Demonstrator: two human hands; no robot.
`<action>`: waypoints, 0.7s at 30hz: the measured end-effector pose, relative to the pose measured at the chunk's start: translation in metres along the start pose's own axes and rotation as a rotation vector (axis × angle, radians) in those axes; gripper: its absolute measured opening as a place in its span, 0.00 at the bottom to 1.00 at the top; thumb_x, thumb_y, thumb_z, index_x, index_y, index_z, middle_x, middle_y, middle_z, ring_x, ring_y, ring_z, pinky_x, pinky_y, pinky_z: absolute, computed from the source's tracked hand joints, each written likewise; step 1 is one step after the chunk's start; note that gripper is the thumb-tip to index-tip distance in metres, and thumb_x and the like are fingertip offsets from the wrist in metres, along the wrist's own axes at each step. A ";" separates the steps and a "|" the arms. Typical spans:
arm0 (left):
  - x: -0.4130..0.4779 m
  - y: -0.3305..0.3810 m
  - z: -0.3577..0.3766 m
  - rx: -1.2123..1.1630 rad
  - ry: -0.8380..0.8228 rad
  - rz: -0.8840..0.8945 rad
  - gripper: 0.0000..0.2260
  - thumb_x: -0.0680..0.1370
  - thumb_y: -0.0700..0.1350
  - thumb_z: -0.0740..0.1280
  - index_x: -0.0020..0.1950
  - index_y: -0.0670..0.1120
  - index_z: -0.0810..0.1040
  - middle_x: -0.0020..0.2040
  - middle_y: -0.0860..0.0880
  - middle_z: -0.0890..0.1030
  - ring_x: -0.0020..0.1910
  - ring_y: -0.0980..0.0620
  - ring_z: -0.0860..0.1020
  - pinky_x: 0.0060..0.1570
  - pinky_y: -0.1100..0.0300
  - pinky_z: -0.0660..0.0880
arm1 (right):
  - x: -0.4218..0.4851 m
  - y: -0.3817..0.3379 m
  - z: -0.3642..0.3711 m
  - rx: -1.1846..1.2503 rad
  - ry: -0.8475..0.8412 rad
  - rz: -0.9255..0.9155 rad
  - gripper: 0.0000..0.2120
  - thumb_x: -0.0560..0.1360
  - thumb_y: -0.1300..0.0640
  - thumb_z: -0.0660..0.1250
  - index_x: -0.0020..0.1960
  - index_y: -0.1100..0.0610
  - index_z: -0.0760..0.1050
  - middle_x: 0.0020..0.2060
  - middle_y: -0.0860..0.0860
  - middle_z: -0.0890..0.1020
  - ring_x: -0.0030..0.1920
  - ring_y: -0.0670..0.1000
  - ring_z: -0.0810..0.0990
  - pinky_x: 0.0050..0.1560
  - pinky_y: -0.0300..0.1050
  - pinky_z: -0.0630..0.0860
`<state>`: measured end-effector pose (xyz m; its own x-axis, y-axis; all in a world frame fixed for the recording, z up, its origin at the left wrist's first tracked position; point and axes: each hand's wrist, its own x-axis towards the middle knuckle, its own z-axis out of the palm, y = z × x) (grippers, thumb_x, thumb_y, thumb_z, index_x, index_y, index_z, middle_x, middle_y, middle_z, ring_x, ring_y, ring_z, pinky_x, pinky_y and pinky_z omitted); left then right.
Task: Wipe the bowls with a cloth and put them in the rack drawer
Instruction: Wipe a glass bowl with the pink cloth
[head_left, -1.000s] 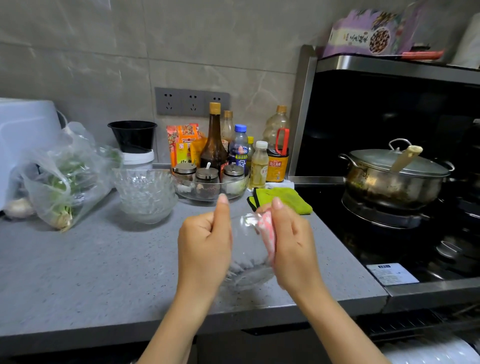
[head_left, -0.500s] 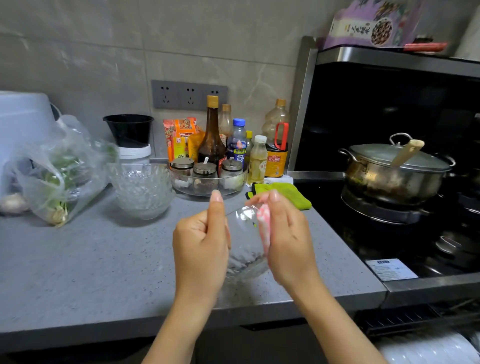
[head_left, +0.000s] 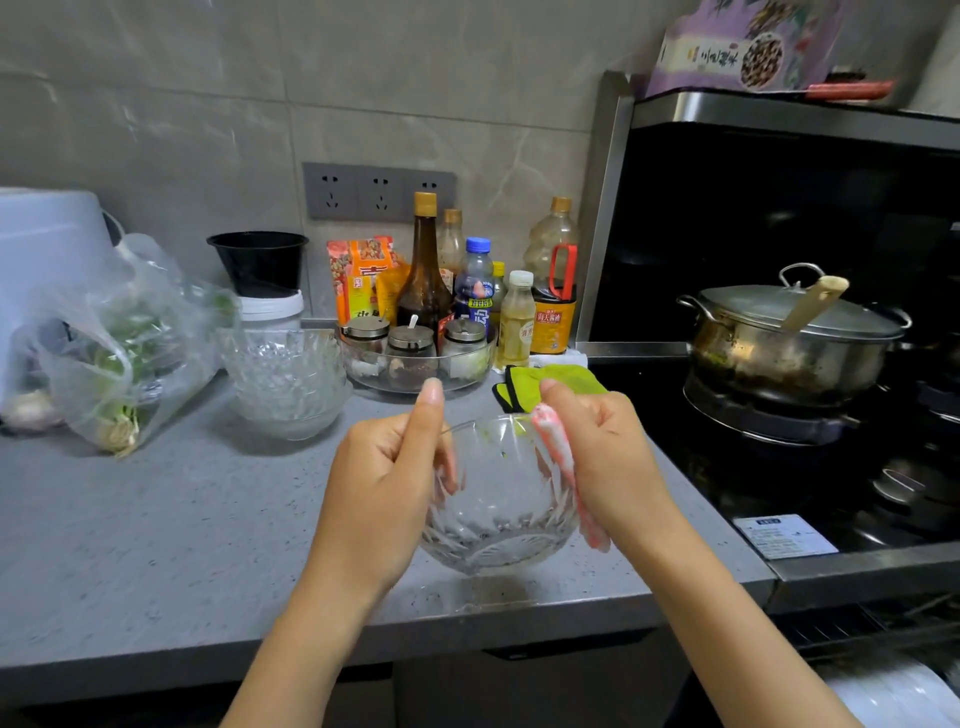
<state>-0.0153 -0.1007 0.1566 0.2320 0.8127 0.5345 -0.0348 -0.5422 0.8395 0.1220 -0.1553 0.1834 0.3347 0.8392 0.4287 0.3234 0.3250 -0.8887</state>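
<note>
Clear cut-glass bowl (head_left: 498, 499), leaf-pattern facets on lower wall, green speck inside near rim; held over front part of grey speckled countertop (head_left: 182, 519). Versus 0.5 s ago: more of the pink-and-white cloth (head_left: 563, 467) shows, now trailing from rim down the bowl's right wall; grips unchanged. Left hand (head_left: 384, 493): fingers curled round left wall, thumb straight up at rim. Right hand (head_left: 608, 467): fingers curled, pressing cloth against right wall.

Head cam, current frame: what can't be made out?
Head view only.
- Cloth: mostly hidden by the right hand.
- Left hand: fingers mostly behind its own back and the glass bowl.
- Stacked bowls: count unclear, glass on glass.
- Rack drawer: cut off at the lower right edge.
</note>
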 end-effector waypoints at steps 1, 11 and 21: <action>0.000 0.004 0.000 0.027 -0.027 0.021 0.28 0.79 0.60 0.54 0.25 0.45 0.73 0.23 0.44 0.73 0.22 0.56 0.71 0.28 0.67 0.68 | 0.000 -0.003 -0.001 -0.010 -0.027 -0.013 0.33 0.82 0.58 0.56 0.17 0.57 0.59 0.14 0.50 0.58 0.15 0.49 0.56 0.20 0.39 0.51; -0.003 0.002 0.016 -0.228 0.227 -0.154 0.30 0.77 0.57 0.65 0.24 0.39 0.61 0.22 0.40 0.60 0.24 0.49 0.61 0.28 0.60 0.62 | -0.013 0.026 0.017 -0.191 0.097 -0.319 0.17 0.82 0.49 0.52 0.54 0.48 0.79 0.50 0.41 0.81 0.55 0.41 0.78 0.55 0.40 0.73; -0.013 0.002 0.034 -0.220 0.185 -0.132 0.26 0.74 0.60 0.58 0.20 0.47 0.65 0.20 0.52 0.64 0.22 0.56 0.62 0.24 0.63 0.60 | -0.012 0.020 0.025 -0.582 0.180 -0.542 0.20 0.80 0.50 0.51 0.60 0.52 0.79 0.57 0.44 0.81 0.62 0.44 0.75 0.63 0.45 0.70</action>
<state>0.0150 -0.1199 0.1474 0.0684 0.9088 0.4116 -0.2304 -0.3870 0.8928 0.1028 -0.1476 0.1565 0.1207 0.5309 0.8388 0.8728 0.3458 -0.3445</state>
